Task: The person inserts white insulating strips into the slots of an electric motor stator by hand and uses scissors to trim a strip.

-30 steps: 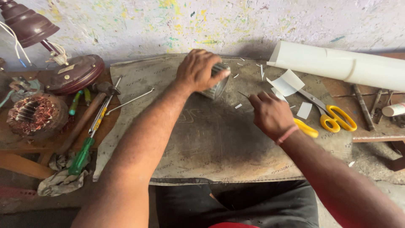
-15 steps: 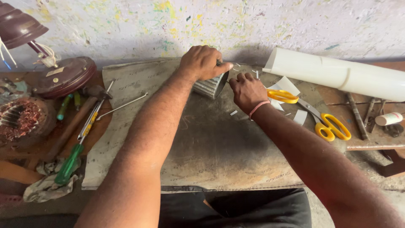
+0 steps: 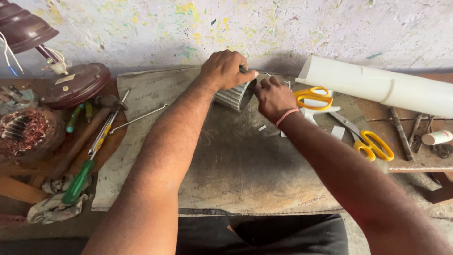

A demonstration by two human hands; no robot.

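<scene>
A: Where do you have the ribbed metal cylinder now?

B: At the far edge of the grey mat, near its middle, lying on its side with the open end turned to your right. Your left hand is closed over the top of it and holds it firm.

A: And my other hand?

B: Your right hand is at the open mouth, fingers pinched narrow. I think there is a thin pale strip between them, but it is too small to be sure.

A: How far is the work, in your opinion?

B: I judge it is in the middle. Some white paper pieces are cut already and lie by the yellow scissors on the right side of the mat, with small scraps near your wrist. The scissors are put down, so the cutting seems finished for now. How many strips sit inside the cylinder, I cannot see; the inside is dark.

A: And what stays untouched?

B: The white rolled sheet at the far right corner, and the green screwdriver at the left edge.
</scene>
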